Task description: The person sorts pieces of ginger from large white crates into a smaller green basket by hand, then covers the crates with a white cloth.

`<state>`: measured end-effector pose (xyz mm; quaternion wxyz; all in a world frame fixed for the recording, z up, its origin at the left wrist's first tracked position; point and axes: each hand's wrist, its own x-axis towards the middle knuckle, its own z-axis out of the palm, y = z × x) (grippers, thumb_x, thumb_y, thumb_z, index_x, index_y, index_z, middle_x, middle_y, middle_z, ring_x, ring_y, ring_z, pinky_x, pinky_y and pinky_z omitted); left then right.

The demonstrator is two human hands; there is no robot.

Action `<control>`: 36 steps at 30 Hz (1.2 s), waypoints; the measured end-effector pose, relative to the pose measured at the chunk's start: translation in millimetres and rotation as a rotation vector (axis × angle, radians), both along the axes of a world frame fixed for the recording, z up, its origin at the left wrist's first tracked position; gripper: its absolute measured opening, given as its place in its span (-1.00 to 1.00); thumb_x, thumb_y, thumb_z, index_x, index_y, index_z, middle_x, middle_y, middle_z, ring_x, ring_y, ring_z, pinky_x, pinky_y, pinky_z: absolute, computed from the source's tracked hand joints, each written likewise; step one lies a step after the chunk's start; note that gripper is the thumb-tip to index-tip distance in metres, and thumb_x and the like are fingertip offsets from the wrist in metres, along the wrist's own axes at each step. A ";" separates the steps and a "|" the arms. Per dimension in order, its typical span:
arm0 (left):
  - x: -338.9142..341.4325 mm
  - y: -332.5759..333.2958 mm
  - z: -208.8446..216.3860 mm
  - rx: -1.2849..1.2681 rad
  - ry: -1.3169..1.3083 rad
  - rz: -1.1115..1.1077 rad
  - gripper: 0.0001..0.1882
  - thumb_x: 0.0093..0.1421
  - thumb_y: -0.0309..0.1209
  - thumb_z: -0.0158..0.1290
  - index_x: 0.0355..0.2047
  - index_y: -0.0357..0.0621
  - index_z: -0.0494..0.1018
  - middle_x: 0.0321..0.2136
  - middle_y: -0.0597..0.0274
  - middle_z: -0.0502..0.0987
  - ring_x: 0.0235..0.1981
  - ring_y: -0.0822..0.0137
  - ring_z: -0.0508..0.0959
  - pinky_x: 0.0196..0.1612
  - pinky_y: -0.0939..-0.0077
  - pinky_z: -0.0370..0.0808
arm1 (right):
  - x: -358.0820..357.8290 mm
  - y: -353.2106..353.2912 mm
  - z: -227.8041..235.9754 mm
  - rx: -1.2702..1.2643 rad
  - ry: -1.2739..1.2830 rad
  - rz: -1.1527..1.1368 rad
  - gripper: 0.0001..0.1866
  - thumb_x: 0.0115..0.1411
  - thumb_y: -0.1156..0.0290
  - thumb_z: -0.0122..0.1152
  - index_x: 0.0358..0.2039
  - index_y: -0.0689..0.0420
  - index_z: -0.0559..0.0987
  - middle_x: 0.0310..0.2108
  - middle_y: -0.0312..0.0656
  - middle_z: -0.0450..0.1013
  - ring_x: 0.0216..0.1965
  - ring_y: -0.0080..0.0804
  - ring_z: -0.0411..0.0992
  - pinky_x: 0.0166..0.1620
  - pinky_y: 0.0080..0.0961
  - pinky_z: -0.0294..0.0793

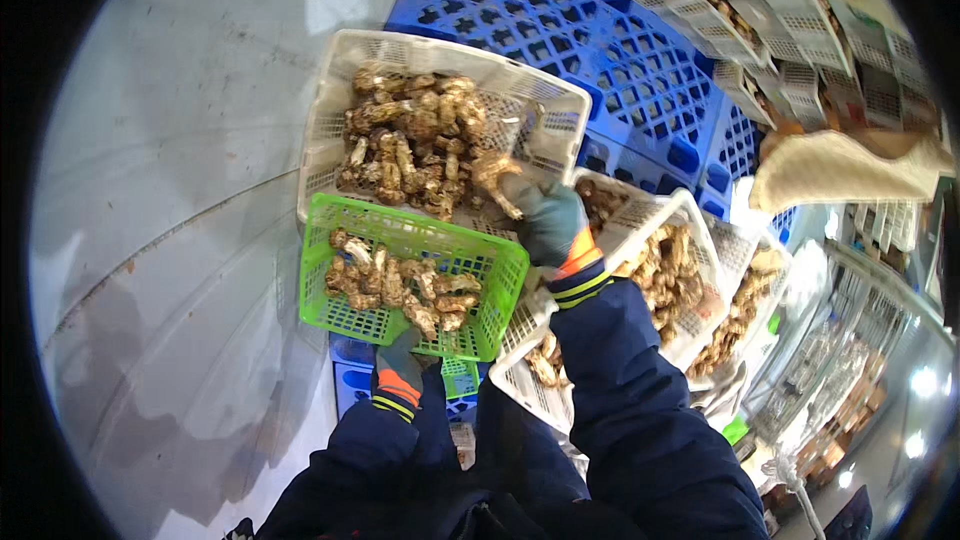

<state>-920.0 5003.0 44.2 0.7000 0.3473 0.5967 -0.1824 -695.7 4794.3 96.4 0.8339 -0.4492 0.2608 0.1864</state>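
Note:
My gloved right hand (553, 220) is closed around a brown and cream mushroom (494, 178) with thick stems, over the right part of a white plastic crate (318, 130). Many similar mushrooms (410, 130) are heaped in that crate, mostly to the left. Nearer to me is a smaller green basket (490, 285) with several mushrooms (385, 280) inside. My gloved left hand (400, 355) grips the near rim of this basket; its fingertips are partly hidden there. The green basket's far rim stands against the white crate's near side.
More white crates of mushrooms (665, 275) stand to the right. Blue plastic pallets (560, 40) lie beyond the white crate, with stacked white crates (720, 15) at the far right. A pale grey surface (180, 190) spans the left. A beige cloth (850, 170) hangs on the right.

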 end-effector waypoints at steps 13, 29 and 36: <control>62.3 16.4 100.6 0.127 -0.138 -0.646 -0.72 0.08 -0.41 -0.03 -0.19 -0.19 0.43 -0.30 0.18 0.50 -0.44 0.25 0.54 -0.55 0.38 0.55 | -133.7 -9.2 101.1 -1.263 -0.204 0.071 -0.36 0.00 0.36 0.23 0.09 0.26 0.26 0.01 0.11 0.29 0.00 0.07 0.29 0.04 -0.18 0.29; 69.1 -58.4 168.3 0.451 -0.292 -0.812 -0.60 -0.02 -0.35 0.10 -0.12 -0.11 0.41 -0.42 0.27 0.47 -0.58 0.34 0.51 -0.67 0.51 0.46 | -295.7 -68.5 105.4 -0.057 0.256 -0.296 -0.03 -0.01 0.35 0.34 0.27 0.21 -0.09 0.12 0.12 0.17 0.08 -0.18 0.23 0.05 -0.32 0.30; 31.8 -120.6 207.5 0.278 -0.300 -0.941 -0.64 -0.04 -0.36 0.10 -0.22 -0.30 0.46 -0.41 0.11 0.51 -0.56 0.29 0.52 -0.66 0.45 0.49 | -308.9 -131.9 139.0 0.092 0.061 -0.251 -0.07 -0.02 0.25 0.37 0.22 0.32 0.02 0.04 0.06 0.28 0.03 -0.31 0.30 0.03 -0.43 0.33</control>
